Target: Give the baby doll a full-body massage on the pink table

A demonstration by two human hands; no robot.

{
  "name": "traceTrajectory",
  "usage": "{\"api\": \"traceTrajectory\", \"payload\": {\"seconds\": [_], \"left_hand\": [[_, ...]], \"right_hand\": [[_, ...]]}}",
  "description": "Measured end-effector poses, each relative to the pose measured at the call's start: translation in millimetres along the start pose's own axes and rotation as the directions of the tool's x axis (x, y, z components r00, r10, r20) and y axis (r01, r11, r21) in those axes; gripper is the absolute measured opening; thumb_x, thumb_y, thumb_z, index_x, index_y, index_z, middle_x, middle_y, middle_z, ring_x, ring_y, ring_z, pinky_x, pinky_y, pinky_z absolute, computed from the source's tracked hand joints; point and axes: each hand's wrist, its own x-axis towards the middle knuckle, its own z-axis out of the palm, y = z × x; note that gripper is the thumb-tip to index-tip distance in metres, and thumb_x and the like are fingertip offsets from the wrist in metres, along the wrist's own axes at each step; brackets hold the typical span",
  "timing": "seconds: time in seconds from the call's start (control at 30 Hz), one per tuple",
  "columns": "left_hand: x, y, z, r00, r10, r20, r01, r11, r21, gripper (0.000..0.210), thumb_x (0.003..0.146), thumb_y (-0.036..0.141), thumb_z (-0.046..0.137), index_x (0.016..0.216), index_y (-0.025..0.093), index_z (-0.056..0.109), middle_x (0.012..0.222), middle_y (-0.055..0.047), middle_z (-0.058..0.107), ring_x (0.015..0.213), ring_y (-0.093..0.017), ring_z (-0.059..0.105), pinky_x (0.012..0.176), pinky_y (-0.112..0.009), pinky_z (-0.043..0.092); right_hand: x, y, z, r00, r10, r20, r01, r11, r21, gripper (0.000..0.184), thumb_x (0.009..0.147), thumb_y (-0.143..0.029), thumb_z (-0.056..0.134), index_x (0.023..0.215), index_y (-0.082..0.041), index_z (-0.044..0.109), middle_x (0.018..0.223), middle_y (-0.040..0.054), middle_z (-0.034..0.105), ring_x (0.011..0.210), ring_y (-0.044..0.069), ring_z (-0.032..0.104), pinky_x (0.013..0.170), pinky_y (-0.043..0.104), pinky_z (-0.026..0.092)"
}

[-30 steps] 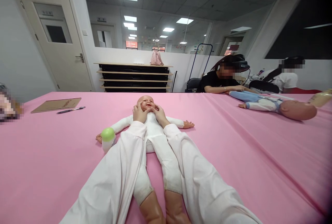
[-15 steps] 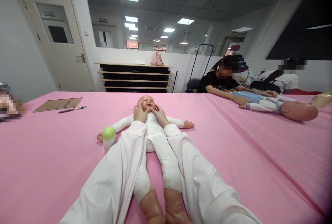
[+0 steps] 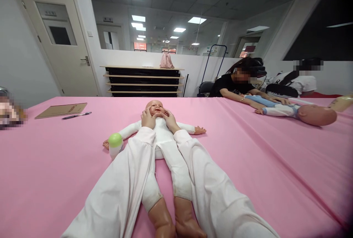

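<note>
A baby doll [image 3: 165, 146] in a white cloth body lies on its back, head away from me, arms spread and bare feet toward me. My left hand [image 3: 148, 119] cups one cheek of its head [image 3: 156, 106], fingers curved along the side and thumb by the mouth corner. On the other cheek my right hand [image 3: 171, 121] is cupped the same way, its thumb near the chin. Both palms are hidden from view. Beside the doll's arm at left stands a small white bottle with a green cap [image 3: 115, 144], close to my left sleeve.
Pink cloth [image 3: 234, 149] covers the table. At left lie a brown notebook [image 3: 62, 110] and a pen [image 3: 76, 116]. Across at right, a person in black [image 3: 230, 85] touches another doll [image 3: 316, 114]. Behind the table is a rack [image 3: 142, 81] with a pink backpack [image 3: 166, 61].
My thumbs have moved apart, outward from the doll's chin toward its cheeks. The other person's hand has shifted along their doll. The view has tilted slightly.
</note>
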Motion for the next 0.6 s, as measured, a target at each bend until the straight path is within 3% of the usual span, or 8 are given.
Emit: {"api": "traceTrajectory", "payload": {"seconds": [0.1, 0.23, 0.3, 0.43, 0.6], "left_hand": [[1.2, -1.1, 1.8, 1.0, 0.017, 0.002, -0.017, 1.0, 0.022, 0.056, 0.08, 0.037, 0.052, 0.132, 0.025, 0.034, 0.129, -0.01, 0.038, 0.124, -0.023, 0.035, 0.106, -0.036, 0.026], [-0.3, 0.0, 2.2, 1.0, 0.012, -0.01, -0.012, 1.0, 0.024, 0.075, 0.066, 0.043, 0.067, 0.131, 0.023, 0.034, 0.127, -0.011, 0.038, 0.124, -0.026, 0.034, 0.105, -0.037, 0.027], [-0.7, 0.0, 1.7, 1.0, 0.013, -0.011, -0.013, 1.0, 0.007, 0.071, 0.068, 0.041, 0.067, 0.13, 0.023, 0.036, 0.126, -0.011, 0.04, 0.123, -0.026, 0.035, 0.104, -0.037, 0.029], [3.9, -6.7, 2.2, 0.999, 0.014, -0.028, -0.016, 0.998, -0.066, 0.059, 0.073, 0.035, 0.062, 0.126, 0.024, 0.042, 0.125, -0.01, 0.043, 0.122, -0.025, 0.038, 0.105, -0.038, 0.03], [13.0, -18.4, 4.9, 0.997, 0.052, -0.06, -0.068, 0.949, -0.307, 0.046, 0.076, 0.014, 0.052, 0.121, 0.021, 0.051, 0.124, -0.006, 0.051, 0.115, -0.018, 0.048, 0.101, -0.031, 0.038]], "right_hand": [[2.9, 4.2, 0.8, 1.0, -0.017, -0.007, 0.017, 1.0, -0.011, 0.036, 0.074, -0.027, 0.055, 0.107, -0.014, 0.055, 0.115, 0.0089, 0.059, 0.105, 0.016, 0.055, 0.094, 0.031, 0.043], [3.5, 6.8, 2.3, 0.999, -0.032, 0.023, 0.032, 0.999, 0.004, 0.051, 0.061, -0.025, 0.069, 0.109, -0.014, 0.054, 0.115, 0.0094, 0.058, 0.106, 0.016, 0.055, 0.095, 0.03, 0.042], [3.4, 6.8, 1.8, 1.0, -0.031, 0.006, 0.03, 0.999, 0.025, 0.053, 0.059, -0.023, 0.07, 0.109, -0.013, 0.054, 0.116, 0.0102, 0.058, 0.106, 0.017, 0.055, 0.096, 0.03, 0.042], [4.3, 6.8, -0.4, 1.0, -0.02, -0.005, 0.02, 0.999, 0.036, 0.04, 0.068, -0.018, 0.059, 0.108, -0.013, 0.057, 0.115, 0.0079, 0.06, 0.106, 0.016, 0.056, 0.097, 0.031, 0.041], [4.1, 8.2, 1.4, 0.998, -0.058, -0.007, 0.057, 0.996, -0.071, 0.039, 0.079, -0.015, 0.043, 0.115, -0.015, 0.057, 0.123, 0.0049, 0.056, 0.114, 0.015, 0.051, 0.101, 0.03, 0.038]]}}
